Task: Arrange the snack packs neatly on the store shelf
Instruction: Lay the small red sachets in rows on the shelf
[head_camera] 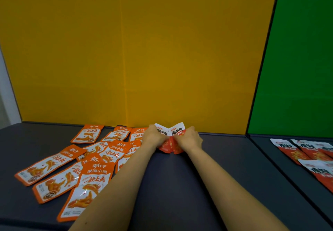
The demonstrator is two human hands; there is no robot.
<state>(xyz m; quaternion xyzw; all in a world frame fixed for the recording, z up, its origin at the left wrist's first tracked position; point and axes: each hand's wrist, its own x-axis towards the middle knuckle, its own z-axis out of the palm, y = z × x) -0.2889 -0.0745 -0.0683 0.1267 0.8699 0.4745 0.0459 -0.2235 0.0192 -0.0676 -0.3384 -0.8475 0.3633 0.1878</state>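
While both bare forearms reach far forward over the dark grey shelf board (180, 185), the left hand (155, 136) and the right hand (189, 138) meet at the back of it, just in front of the orange rear panel (135, 50). Between them stand two small red-and-white snack packs with black lettering (170, 137), upright and angled toward each other so that their inner edges touch and form a shallow V. The left hand's fingers are curled around the outer edge of the left pack, and the right hand's fingers are curled around the outer edge of the right pack, so each hand grips one side of the pair; the white tops of the packs rise above the knuckles and the red bottoms show below the hands, touching the board. The fingertips themselves are hidden behind the packs.

To the left of the hands, a loose scatter of flat orange-and-white snack pouches (77, 169) lies on the same board, many overlapping at different angles, and the left forearm passes over the edge of some of them. On the right, past a dark divider, several red-and-white flat packs (310, 157) lie overlapping on the neighbouring shelf section in front of a green rear panel (297, 59).
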